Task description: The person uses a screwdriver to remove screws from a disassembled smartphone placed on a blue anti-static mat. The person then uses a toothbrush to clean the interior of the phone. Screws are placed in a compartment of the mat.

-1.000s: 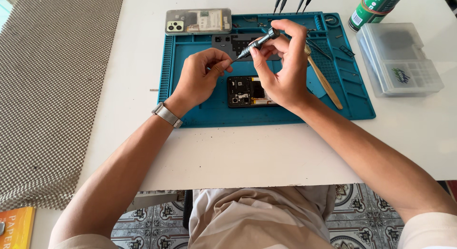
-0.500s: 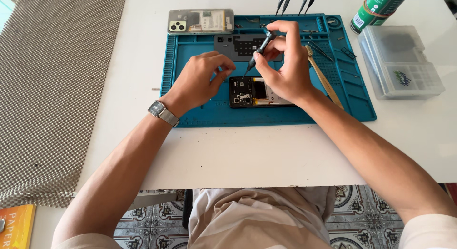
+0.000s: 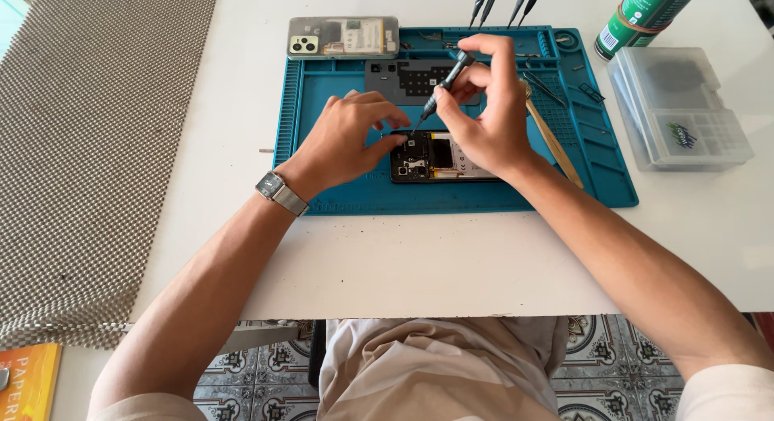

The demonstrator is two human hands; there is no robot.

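At the centre of the frame an opened black smartphone with its back removed (image 3: 439, 157) lies flat on the teal silicone repair mat (image 3: 339, 187), showing dark circuit parts at its left end. The left hand (image 3: 351, 139) rests on that end, fingers pinched together at its upper corner. The right hand (image 3: 484, 115) covers the phone's right part, fingers pinching a slim black screwdriver (image 3: 442, 89), tilted, tip down at the phone's upper left. A grey woven cloth (image 3: 89, 147) lies at far left; a clear phone back cover (image 3: 344, 37) sits above the mat, a wooden-handled tool (image 3: 556, 143) beside the right wrist, and a clear plastic parts box (image 3: 677, 107) and green can (image 3: 645, 14) at upper right, all on a white table (image 3: 419, 260) over patterned floor tiles (image 3: 258, 381).
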